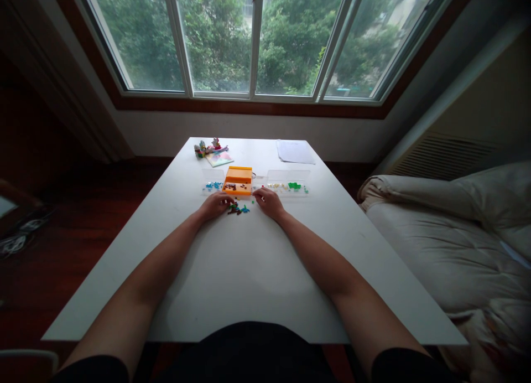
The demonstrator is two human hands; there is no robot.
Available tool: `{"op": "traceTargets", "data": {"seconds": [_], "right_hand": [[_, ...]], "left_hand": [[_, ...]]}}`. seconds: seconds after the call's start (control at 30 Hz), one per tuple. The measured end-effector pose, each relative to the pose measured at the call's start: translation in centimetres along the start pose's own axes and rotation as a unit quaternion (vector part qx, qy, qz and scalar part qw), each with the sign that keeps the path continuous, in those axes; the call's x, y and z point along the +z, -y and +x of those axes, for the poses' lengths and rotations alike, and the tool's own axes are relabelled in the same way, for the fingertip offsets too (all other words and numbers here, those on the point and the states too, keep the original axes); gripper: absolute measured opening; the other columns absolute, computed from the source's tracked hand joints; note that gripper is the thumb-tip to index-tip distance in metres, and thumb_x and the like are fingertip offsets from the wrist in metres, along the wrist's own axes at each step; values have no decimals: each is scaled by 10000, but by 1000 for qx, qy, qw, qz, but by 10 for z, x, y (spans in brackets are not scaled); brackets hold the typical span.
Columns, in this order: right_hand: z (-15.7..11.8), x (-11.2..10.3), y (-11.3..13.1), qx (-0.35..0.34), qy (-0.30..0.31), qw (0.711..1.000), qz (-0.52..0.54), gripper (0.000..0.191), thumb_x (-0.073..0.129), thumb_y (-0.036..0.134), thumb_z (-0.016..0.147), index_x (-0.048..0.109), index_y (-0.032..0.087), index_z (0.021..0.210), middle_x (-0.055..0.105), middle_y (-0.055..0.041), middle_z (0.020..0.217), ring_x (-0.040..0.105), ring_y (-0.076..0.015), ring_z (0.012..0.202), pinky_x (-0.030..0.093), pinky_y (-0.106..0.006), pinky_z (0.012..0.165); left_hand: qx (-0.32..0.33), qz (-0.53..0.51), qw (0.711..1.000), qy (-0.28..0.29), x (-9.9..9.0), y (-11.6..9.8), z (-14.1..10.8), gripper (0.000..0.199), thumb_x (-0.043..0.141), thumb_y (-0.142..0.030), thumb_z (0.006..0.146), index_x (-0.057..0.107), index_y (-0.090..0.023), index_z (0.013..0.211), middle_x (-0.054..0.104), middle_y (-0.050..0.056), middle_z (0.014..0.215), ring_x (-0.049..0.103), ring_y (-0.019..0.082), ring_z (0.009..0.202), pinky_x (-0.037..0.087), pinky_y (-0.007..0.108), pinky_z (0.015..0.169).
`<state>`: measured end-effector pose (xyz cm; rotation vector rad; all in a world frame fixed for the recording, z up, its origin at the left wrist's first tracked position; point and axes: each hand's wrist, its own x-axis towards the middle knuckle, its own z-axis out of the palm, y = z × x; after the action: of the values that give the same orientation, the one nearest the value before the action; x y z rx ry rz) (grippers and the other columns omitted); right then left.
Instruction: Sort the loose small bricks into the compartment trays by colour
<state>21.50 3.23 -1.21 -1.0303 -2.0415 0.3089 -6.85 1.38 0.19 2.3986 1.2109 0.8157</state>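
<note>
My left hand (215,205) rests on the white table, its fingertips at the left edge of a small pile of mixed coloured pieces (238,208). My right hand (267,200) is to the right of the pile, fingers bent together near the front right corner of an open orange box (238,178). Brown pieces lie in the box. What either hand's fingertips hold is too small to make out. To the left of the box, a clear case (213,175) holds blue pieces; to the right, another clear case (288,176) holds pale and green ones.
Small colourful figures (206,148) and a pastel card (219,159) lie at the back left of the white table (249,283). Papers (295,151) lie at the back right. A couch (448,244) stands to the right, and a window is beyond the table.
</note>
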Motion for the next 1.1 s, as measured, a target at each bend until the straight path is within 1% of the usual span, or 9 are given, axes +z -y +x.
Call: {"op": "traceTargets", "data": {"seconds": [0.13,0.27,0.47,0.6,0.7,0.83,0.97,1.1], "right_hand": [[0,-2,-1,-1,-1,1000,-4,188,548,165,942,728,219,949,697,-43,962,603,-166,835,462,-269,788],[0,-4,-3,-4,-7,1000,-2,189,548,155,937,726,217,954,697,-40,963,602,-162,829,457,-265,784],[0,-3,-5,2,-5,1000,-7,181,559,151,930,726,218,944,698,-39,947,599,-165,817,452,-265,774],[1,-1,-6,0,-9,1000,-5,175,560,155,928,724,217,941,696,-37,931,599,-164,811,450,-267,771],[1,-1,-6,4,-9,1000,-7,172,561,168,930,724,219,942,697,-35,924,601,-164,804,453,-266,764],[1,0,-6,9,-6,1000,-8,171,560,180,931,726,221,944,701,-34,929,604,-162,807,459,-262,761],[0,-1,-6,2,-5,1000,-8,175,557,171,925,725,216,946,706,-34,929,605,-162,805,458,-266,766],[0,0,-5,2,-2,1000,-8,178,560,165,919,729,215,947,707,-39,934,604,-164,806,460,-269,770]], "left_hand": [[-12,16,1000,-20,4,1,3,238,608,-225,882,806,-232,1014,722,72,967,628,190,891,511,325,876],[-12,32,999,-20,7,1,6,242,593,-267,916,806,-232,1026,722,85,1011,633,213,951,505,356,926],[-16,32,999,-10,13,-8,10,285,563,-249,930,785,-236,1107,712,88,1097,626,235,1052,500,383,991],[-24,57,998,-26,16,-11,11,344,533,-214,933,754,-233,1195,701,96,1140,608,252,1094,494,395,1009],[-38,83,995,-29,16,-10,10,347,518,-208,937,759,-246,1185,694,89,1125,603,249,1093,489,387,1017],[-38,98,994,-20,15,-6,9,360,510,-174,923,773,-252,1156,685,85,1089,603,242,1065,492,378,1007],[-43,104,993,-31,17,-4,7,329,531,-192,922,776,-248,1134,685,86,1132,600,255,1079,491,390,999],[-69,109,991,-45,14,-3,6,312,547,-174,907,777,-249,1104,692,86,1152,596,271,1097,493,401,985]]}}
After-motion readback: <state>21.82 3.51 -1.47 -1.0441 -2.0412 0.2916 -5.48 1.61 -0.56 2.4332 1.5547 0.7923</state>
